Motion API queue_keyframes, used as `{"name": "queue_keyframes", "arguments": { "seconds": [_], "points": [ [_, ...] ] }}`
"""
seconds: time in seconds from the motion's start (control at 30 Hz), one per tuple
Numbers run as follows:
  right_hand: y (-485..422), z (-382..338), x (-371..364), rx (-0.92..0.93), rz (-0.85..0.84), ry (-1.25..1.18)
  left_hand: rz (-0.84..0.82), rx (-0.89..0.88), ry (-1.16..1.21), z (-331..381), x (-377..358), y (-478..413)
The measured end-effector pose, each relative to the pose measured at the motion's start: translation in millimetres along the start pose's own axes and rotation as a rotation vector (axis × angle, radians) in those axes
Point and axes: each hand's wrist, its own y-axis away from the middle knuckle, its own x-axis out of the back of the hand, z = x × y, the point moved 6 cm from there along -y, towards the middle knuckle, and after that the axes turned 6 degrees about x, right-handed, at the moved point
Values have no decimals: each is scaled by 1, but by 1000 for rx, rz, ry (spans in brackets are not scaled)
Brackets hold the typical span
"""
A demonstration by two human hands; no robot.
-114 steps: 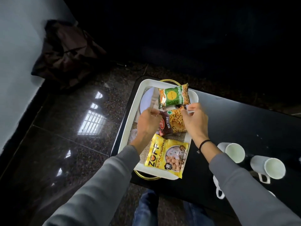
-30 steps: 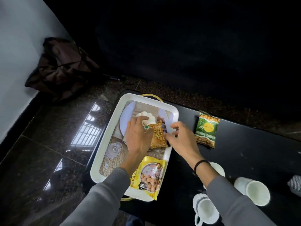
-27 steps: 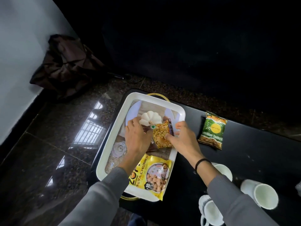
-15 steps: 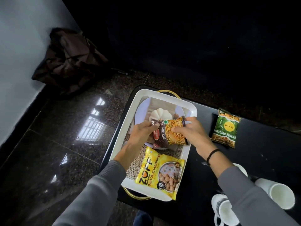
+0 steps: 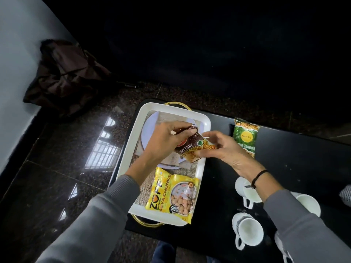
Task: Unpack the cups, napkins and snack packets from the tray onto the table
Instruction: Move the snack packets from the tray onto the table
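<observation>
A white tray (image 5: 123, 154) with gold handles sits at the left end of the black table (image 5: 296, 160). Above its middle, my left hand (image 5: 163, 141) and my right hand (image 5: 222, 147) both grip a brown-and-orange mixture packet (image 5: 191, 149), held tilted and lifted off the tray. A yellow soya chunks packet (image 5: 171, 196) lies in the tray's near end. A green snack packet (image 5: 245, 136) lies on the table right of the tray. Three white cups (image 5: 248, 230) stand on the table near my right arm. A pale plate (image 5: 147, 130) lies under my left hand.
A burlap mat (image 5: 140, 194) lines the tray. A dark bag (image 5: 64, 78) lies on the glossy floor by the grey wall at the left. The table's left edge runs close beside the tray. A striped object (image 5: 346, 192) shows at the right frame edge.
Both hands have raised the mixture packet off the tray and turned it; it now covers the white napkin seen earlier. The green packet has been moved from the tray to the table.
</observation>
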Motion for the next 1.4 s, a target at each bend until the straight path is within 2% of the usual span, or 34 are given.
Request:
{"name": "queue_keyframes", "arguments": {
  "seconds": [0.1, 0.17, 0.27, 0.37, 0.47, 0.53, 0.57, 0.67, 0.8, 0.9, 1.07, 1.2, 1.4],
  "points": [
    [13, -2, 11, 51, -53, 83, -56, -95, -197, 33, -36, -5],
    [23, -1, 26, 80, -5, 76, -57, -157, -285, 52, -64, -9],
    [38, 9, 55, 120, 103, -50, -25, -157, -115, 69, -96, -15],
    [57, 28, 90, 134, 191, -274, -19, 3, 120, 62, -127, -22],
    [72, 44, 123, 147, 225, -382, -278, 154, 158, 45, -171, -19],
    [81, 55, 143, 131, 228, -378, -431, 123, 52, 41, -200, -12],
    [84, 61, 152, 119, 219, -376, -447, 96, 30, 41, -210, -11],
    [92, 75, 176, 82, 242, -399, -346, 80, 107, 41, -233, -17],
    [97, 94, 205, -14, 447, -352, -265, 269, 113, 30, -267, -27],
    [94, 106, 219, -49, 516, -306, -252, 334, 30, 22, -288, -31],
    [83, 119, 229, -82, 550, -132, -95, 313, -191, 16, -293, -34],
    [81, 122, 232, -99, 610, 2, -96, 265, -427, 22, -294, -32],
    [84, 112, 232, -39, 668, 153, -132, 37, -760, 42, -297, -24]
  ]
}}
